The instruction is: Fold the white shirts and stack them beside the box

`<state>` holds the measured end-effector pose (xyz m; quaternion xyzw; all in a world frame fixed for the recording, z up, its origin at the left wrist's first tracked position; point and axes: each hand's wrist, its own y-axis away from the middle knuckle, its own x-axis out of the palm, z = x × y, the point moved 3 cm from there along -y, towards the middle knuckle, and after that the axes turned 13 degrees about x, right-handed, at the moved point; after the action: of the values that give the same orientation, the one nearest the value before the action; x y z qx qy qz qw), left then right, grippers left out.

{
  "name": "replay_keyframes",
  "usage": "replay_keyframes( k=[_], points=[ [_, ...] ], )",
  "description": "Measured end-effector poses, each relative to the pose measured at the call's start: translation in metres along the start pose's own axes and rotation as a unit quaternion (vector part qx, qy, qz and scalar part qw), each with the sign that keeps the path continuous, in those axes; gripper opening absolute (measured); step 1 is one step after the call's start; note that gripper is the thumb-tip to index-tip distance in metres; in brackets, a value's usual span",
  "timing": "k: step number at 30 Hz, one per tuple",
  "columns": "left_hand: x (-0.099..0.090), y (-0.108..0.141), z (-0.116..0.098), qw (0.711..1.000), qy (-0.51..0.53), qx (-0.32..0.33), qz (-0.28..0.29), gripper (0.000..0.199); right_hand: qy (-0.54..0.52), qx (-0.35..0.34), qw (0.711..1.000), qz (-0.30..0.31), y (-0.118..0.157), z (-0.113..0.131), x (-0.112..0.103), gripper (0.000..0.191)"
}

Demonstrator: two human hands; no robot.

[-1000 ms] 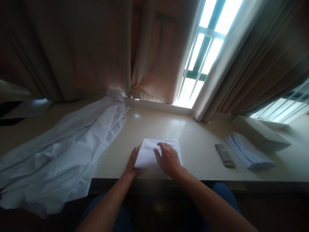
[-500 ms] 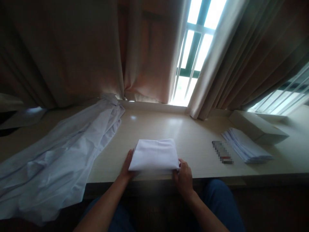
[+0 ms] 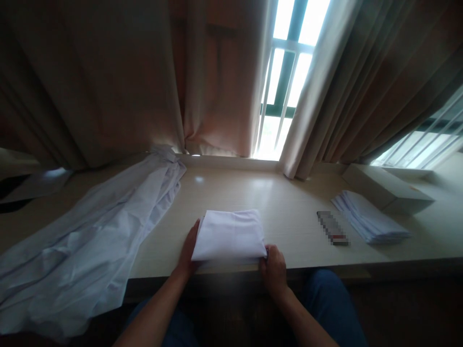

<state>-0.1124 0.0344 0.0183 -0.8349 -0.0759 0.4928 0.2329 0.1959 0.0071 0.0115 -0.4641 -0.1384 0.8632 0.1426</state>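
Observation:
A folded white cloth (image 3: 230,236) lies in front of me at the front edge of the pale table (image 3: 224,185). My left hand (image 3: 189,248) presses along its left side, fingers partly hidden behind the cloth's edge. At the near right corner, my right hand (image 3: 274,267) has its fingers curled closed on the fabric. Long loose white fabric (image 3: 108,231) is spread across the table on the left and hangs over the front edge.
On the right lies a stack of folded white cloths (image 3: 372,219) beside a pale box (image 3: 388,190). A blurred-out dark flat object (image 3: 333,228) rests left of the stack. Curtains (image 3: 224,86) and a barred window (image 3: 285,77) stand behind the table.
My right hand has closed more tightly at the cloth's near right corner, and the cloth's near edge sits slightly closer to me. My left hand stays at the left side.

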Motion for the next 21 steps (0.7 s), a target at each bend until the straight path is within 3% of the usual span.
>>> replay_keyframes(
  k=[3, 6, 10, 13, 16, 21],
  points=[
    [-0.011, -0.006, -0.005, 0.998, 0.038, -0.035, -0.036, 0.050, -0.011, 0.003, 1.000, -0.007, -0.001, 0.001, -0.002, 0.031],
    [-0.016, -0.009, 0.000, 0.988, 0.118, -0.103, -0.011, 0.032, 0.000, 0.000, 1.000, -0.006, -0.001, 0.002, -0.002, 0.034],
    [-0.024, -0.009, 0.005, 0.953, 0.241, -0.184, -0.009, 0.052, 0.015, 0.002, 1.000, -0.006, -0.001, 0.002, -0.001, 0.035],
    [-0.027, -0.008, 0.003, 0.932, 0.287, -0.221, 0.030, 0.060, 0.022, 0.007, 1.000, -0.001, -0.002, 0.003, -0.001, 0.036],
    [-0.026, -0.007, 0.001, 0.928, 0.278, -0.237, 0.068, 0.054, 0.024, 0.008, 1.000, 0.015, -0.003, 0.004, -0.003, 0.039],
    [-0.019, -0.004, 0.006, 0.951, 0.184, -0.237, 0.071, 0.043, 0.053, -0.009, 0.998, 0.019, -0.006, 0.006, -0.007, 0.034]
  ],
)
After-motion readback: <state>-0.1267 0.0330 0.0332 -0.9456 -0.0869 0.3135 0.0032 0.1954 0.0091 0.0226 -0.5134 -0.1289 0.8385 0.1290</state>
